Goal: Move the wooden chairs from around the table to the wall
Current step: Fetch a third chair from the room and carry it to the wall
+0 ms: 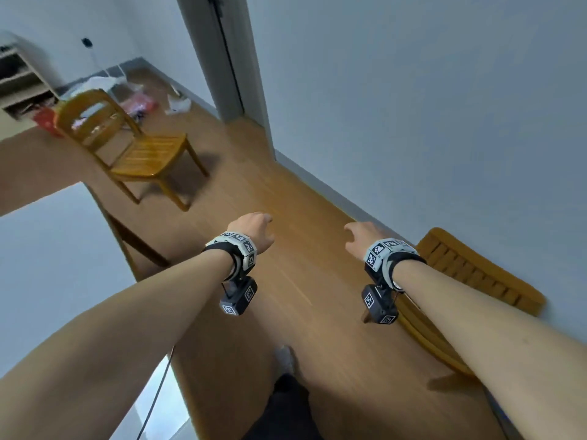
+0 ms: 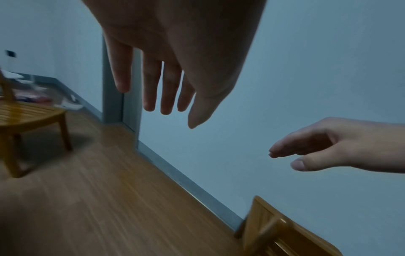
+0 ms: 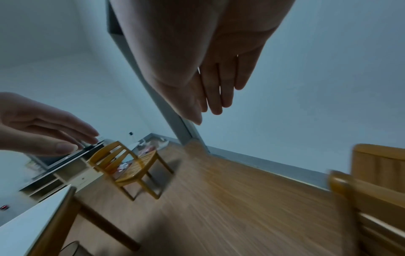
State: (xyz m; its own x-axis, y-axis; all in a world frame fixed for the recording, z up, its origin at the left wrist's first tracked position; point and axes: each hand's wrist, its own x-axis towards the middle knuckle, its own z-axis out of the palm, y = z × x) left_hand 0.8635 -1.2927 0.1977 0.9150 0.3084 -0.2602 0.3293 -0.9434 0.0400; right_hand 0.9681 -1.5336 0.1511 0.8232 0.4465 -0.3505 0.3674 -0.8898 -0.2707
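chair (image 1: 144, 144) seat faces wall (image 1: 444, 106), hands (image 1: 252, 230) empty

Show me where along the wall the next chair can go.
Free: the bare floor along the wall, between the door frame and the chair already standing against it. Both hands hold nothing. Crowded: the far corner beyond the other chair, where litter lies, and the left side, taken by the table.

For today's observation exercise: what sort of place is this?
Probably a room in a home, perhaps a dining area: wooden chairs on a wood floor, a white-topped table, and a shelf unit by plain walls.
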